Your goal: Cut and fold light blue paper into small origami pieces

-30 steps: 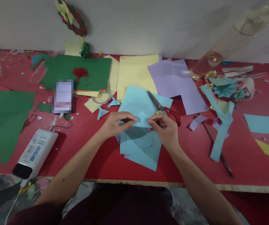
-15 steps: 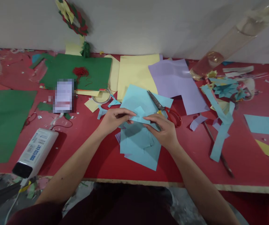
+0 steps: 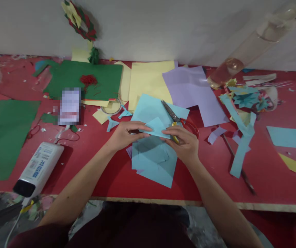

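Note:
Between my two hands is a small folded piece of light blue paper (image 3: 156, 126), a triangle with its point away from me. My left hand (image 3: 124, 136) pinches its left corner, fingers on top and thumb below. On the other side, my right hand (image 3: 183, 142) grips the right corner the same way. Beneath them lie light blue sheets (image 3: 151, 174), with smaller cut pieces on top. Red-handled scissors (image 3: 172, 112) rest on the blue paper just beyond my right hand, partly covering it. A yellow item (image 3: 175, 132) shows beside my right fingers, mostly hidden.
A phone (image 3: 70, 106) is cabled to a white power bank (image 3: 39, 168) at left. Green sheets (image 3: 104, 77), yellow paper (image 3: 148, 81) and purple paper (image 3: 191, 86) lie at the back. A roll of tape (image 3: 111, 106) sits left of centre; blue strips (image 3: 243, 151) lie at right.
The folded blue paper now shows as a wider triangle. My hands have moved slightly apart, with my right hand a little further right.

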`<state>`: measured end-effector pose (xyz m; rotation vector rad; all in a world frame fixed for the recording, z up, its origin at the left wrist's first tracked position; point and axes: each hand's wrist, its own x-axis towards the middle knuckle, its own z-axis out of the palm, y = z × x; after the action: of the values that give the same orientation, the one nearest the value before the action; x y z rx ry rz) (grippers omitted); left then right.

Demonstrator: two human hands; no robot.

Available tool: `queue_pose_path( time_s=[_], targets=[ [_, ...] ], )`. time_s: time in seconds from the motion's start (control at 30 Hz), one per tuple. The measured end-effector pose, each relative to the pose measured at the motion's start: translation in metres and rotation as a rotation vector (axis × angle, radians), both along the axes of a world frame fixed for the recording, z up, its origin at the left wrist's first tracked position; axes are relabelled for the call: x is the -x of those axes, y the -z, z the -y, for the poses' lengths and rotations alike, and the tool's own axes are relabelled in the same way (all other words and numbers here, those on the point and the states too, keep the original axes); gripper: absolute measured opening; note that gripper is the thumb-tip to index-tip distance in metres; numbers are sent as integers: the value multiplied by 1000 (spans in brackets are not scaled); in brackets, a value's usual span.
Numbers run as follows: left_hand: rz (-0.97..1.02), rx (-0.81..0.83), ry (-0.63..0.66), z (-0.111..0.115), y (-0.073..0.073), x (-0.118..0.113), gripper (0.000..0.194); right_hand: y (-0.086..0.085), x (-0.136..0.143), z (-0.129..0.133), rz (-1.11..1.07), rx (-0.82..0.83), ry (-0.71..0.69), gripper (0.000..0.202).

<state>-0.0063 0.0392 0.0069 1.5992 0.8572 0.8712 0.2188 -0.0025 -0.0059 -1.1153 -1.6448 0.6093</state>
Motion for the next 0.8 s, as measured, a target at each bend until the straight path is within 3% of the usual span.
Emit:
queue_pose_path(
  time_s=[0.17, 0.57, 0.8],
  targets=[
    [39, -136, -42, 0, 3, 0, 13, 0, 1, 1, -53, 12, 14, 12],
    [20, -456, -257, 8, 7, -10, 10, 3, 11, 6, -404, 258, 53, 8],
    [20, -551, -310, 10, 9, -12, 5, -2, 16, 8, -505, 283, 68, 9]
  ],
)
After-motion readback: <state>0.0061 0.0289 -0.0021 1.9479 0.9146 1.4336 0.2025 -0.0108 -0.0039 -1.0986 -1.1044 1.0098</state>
